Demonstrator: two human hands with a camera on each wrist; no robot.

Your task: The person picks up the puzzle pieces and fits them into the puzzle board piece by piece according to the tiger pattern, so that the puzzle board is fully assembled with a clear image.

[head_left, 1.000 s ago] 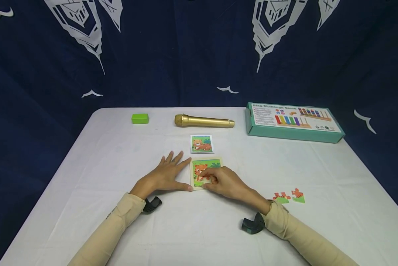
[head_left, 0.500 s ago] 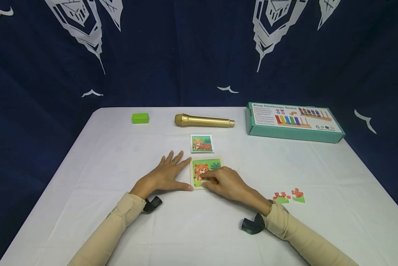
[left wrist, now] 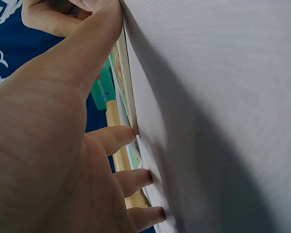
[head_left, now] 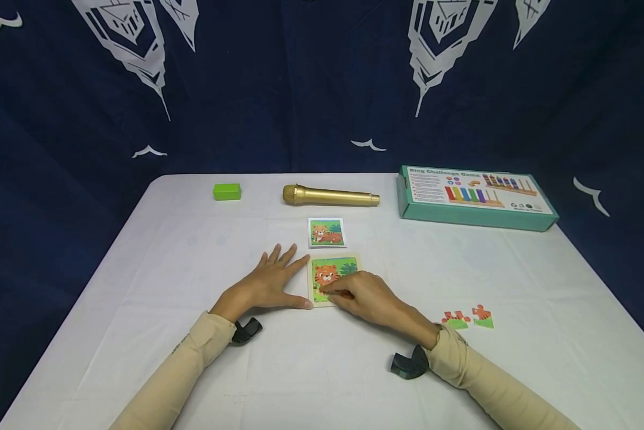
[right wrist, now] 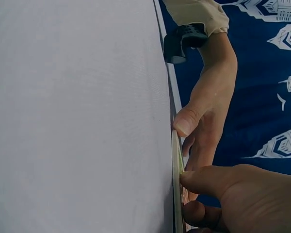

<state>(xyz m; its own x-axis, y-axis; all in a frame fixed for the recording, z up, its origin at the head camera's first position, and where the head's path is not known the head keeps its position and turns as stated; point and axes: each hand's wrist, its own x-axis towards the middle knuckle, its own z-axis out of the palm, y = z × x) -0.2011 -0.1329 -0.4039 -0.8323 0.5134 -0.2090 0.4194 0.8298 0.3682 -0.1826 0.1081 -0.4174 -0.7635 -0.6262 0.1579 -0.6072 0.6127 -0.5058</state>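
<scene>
A small jigsaw puzzle board with a tiger picture and a pale wooden rim lies flat in the middle of the table. My left hand is spread on the cloth at its left side, thumb and index fingertip touching the left edge. Over the lower part of the board, my right hand has thumb and index finger curled on a puzzle piece at the lower left of the picture; the fingers hide most of it. In the right wrist view the right thumb touches the board's surface.
Two loose puzzle pieces, one beside another, lie by the right forearm. A tiger picture card sits behind the board. Farther back are a green block, a gold microphone and a Ring Challenge Game box.
My right index fingertip has slid slightly left and down over the picture, uncovering more of the tiger's face. The left hand and the board stay in place.
</scene>
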